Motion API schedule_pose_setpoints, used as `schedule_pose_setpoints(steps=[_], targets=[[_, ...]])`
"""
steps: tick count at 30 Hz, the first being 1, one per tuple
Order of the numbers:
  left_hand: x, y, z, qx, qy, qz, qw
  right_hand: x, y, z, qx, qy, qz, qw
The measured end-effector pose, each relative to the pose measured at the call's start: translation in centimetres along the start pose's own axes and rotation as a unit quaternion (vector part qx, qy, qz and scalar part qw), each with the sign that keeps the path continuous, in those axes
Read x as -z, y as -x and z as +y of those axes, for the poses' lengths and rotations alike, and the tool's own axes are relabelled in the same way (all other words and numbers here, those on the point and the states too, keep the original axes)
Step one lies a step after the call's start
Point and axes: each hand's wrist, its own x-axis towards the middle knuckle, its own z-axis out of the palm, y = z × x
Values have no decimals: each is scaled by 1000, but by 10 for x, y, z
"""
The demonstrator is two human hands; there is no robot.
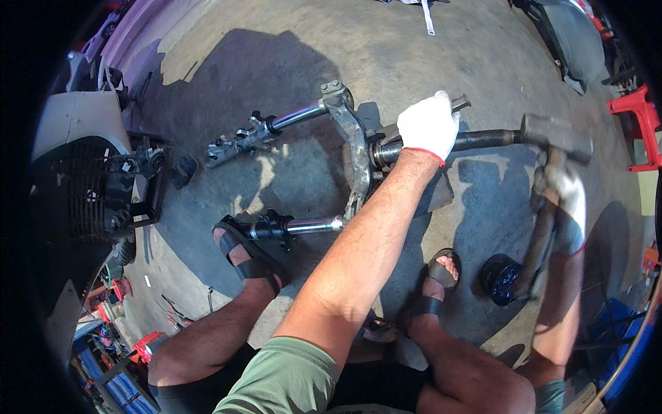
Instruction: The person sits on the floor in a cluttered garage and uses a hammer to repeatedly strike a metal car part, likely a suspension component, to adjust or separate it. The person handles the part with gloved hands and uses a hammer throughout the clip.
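Observation:
A motorcycle front fork lies on the floor before me, its two chrome tubes (300,116) pointing left from a metal clamp (354,131). The dark steering stem (483,140) sticks out of that clamp to the right. In a white glove, my left hand (427,124) is closed round a metal chisel-like bar (460,103) just above the stem, its flat end showing past the fist. My right hand (569,207), also gloved and blurred by motion, grips the handle of a sledgehammer (557,138). The hammer's head appears at the stem's right end; whether they touch I cannot tell.
An open black tub (502,279) of dark grease stands by my right foot. A red plastic stool (638,131) is at the far right. Along the left stands a pale vehicle body part with a black grille (93,190). Tools (148,345) lie at the lower left.

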Motion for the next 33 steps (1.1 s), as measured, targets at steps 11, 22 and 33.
schedule_pose_setpoints(steps=[11,22,33], targets=[[0,-2,3,11,29,4,1000,-48,-84,-45,-130,88,-129,979],[1,-1,-4,13,16,-3,1000,-49,-77,-27,-93,77,-128,984],[20,31,2,-126,29,-45,991,-14,22,47,-78,-136,-68,985]])
